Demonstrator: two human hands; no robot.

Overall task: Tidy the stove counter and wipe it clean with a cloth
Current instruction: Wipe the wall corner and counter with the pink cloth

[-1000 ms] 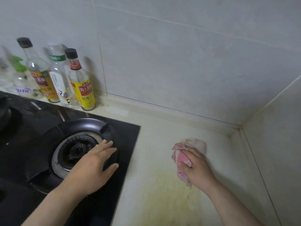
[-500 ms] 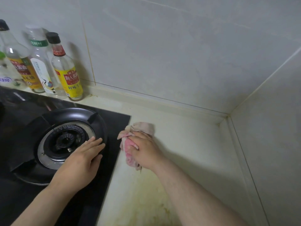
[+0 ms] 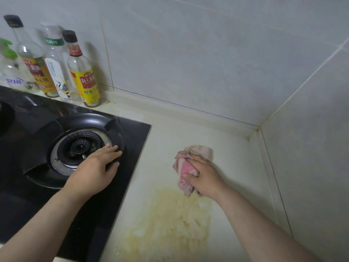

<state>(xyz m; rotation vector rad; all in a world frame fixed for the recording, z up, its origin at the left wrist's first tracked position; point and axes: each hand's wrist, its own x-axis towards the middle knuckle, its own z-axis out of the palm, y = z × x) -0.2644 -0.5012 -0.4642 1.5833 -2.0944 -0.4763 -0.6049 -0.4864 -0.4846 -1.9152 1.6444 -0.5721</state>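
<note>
My right hand (image 3: pixel 204 176) presses a crumpled pink and beige cloth (image 3: pixel 186 166) onto the pale counter (image 3: pixel 236 157), midway between the black glass stove (image 3: pixel 132 140) and the right wall. Just below the cloth spreads a yellowish stain (image 3: pixel 175 220). My left hand (image 3: pixel 96 169) lies flat, fingers together, on the black ring around the right burner (image 3: pixel 79 146) and holds nothing.
Several sauce bottles stand in a row against the back wall at the far left, the nearest with a yellow label (image 3: pixel 83 72). Tiled walls meet in a corner (image 3: pixel 258 127) at the back right, closing the counter in.
My right hand swept the cloth left to the stove's edge, then back right to mid-counter. My left hand stayed on the burner ring.
</note>
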